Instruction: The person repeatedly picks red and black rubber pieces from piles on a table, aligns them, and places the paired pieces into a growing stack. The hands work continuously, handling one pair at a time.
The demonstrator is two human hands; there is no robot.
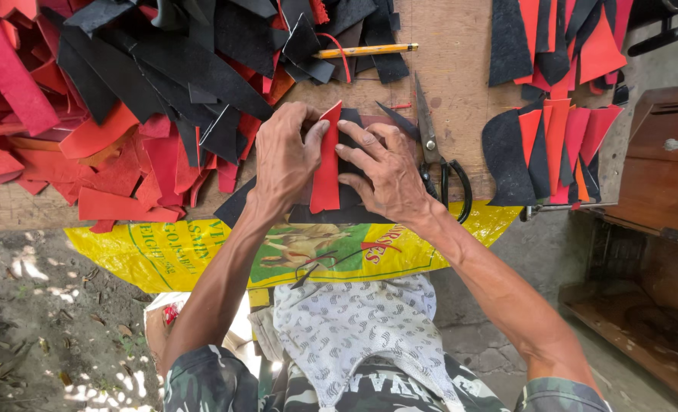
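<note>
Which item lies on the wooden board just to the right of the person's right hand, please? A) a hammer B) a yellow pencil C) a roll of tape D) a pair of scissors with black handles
D: the scissors lie beside the right hand, blades pointing away, while the yellow pencil sits farther up the board.

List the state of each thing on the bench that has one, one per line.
Left hand: pressing flat on the red strip.
Right hand: fingers spread on the black piece.
Red strip: lying flat, pinned.
Black piece: flat beneath the strip.
Scissors: closed, lying unused.
Pencil: lying loose.
</note>
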